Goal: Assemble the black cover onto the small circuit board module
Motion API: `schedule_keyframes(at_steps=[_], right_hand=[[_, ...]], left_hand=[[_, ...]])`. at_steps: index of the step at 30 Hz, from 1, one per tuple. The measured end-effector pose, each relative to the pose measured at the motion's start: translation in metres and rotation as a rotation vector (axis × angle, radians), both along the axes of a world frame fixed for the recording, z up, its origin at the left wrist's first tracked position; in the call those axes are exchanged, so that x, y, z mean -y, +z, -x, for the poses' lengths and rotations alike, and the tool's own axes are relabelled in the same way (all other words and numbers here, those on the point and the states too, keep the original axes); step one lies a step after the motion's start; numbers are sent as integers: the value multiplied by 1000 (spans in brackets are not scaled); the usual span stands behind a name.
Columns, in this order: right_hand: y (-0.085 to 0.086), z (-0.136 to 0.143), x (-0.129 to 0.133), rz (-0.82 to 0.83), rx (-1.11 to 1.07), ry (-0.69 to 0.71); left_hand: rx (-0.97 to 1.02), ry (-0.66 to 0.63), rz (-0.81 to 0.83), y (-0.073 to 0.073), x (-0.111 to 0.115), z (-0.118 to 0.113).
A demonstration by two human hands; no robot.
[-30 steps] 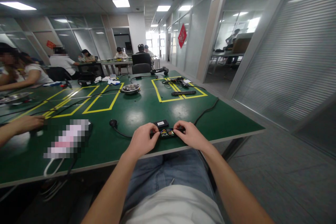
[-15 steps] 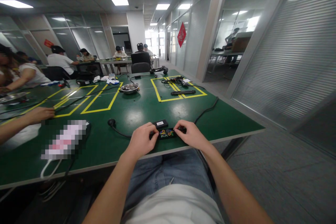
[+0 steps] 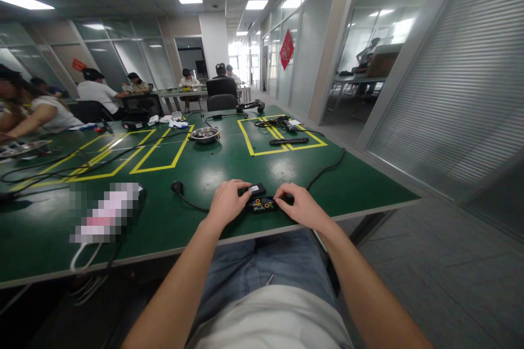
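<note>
An opened black power adapter (image 3: 264,205) lies close to the table's near edge, its circuit board with orange-ringed coils showing. Just behind it is the adapter's black cover (image 3: 257,189), slightly tilted and bearing a white label. My left hand (image 3: 230,203) is closed with thumb and index finger on the cover's left end. At the adapter's right end, my right hand (image 3: 302,206) pinches its edge; the exact contact is hidden behind the fingers. A black plug (image 3: 177,187) on a cord lies left of my left hand, and another cord (image 3: 327,168) runs off behind my right hand.
The green table (image 3: 213,169) carries yellow tape outlines. A metal bowl (image 3: 204,135), a black bar (image 3: 289,142) and a heap of cables (image 3: 278,124) lie farther back. At left are a pixelated pink-white object (image 3: 108,212) and a seated co-worker (image 3: 45,112).
My left hand has shifted from the adapter's left end to the cover, which has moved slightly right and tilted. My right hand stays at the adapter. The co-worker's hand at left has withdrawn.
</note>
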State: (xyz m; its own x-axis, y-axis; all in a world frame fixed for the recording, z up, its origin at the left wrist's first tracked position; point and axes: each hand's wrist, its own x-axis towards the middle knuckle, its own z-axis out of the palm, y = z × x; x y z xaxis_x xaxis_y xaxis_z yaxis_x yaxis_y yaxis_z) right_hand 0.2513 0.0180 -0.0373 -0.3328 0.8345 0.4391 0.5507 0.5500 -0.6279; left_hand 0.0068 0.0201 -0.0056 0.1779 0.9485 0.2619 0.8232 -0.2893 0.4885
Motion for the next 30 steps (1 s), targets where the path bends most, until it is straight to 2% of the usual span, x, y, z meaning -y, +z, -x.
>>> schedule_keyframes(at_steps=[3,8,10,14,17,20,30], right_hand=[[1,0,1,12,-12,6],[0,2,3,36,-37,2],[-1,2,3,42,-65,-19],[-3,1,5,12,-113,-69],[-1,1,6,8,-65,-60],[2,1,7,24,1,-41],[2,2,3,22,35,1]], left_hand=[[-39,3,28,-2,1,0],[-32,22,-66,-10,8,4],[13,-19,-136,-12,12,5],[122,-196,-229,-7,21,7],[119,-300,-182,-3,25,9],[100,-347,-140,-2,25,9],[96,-340,-102,-3,24,9]])
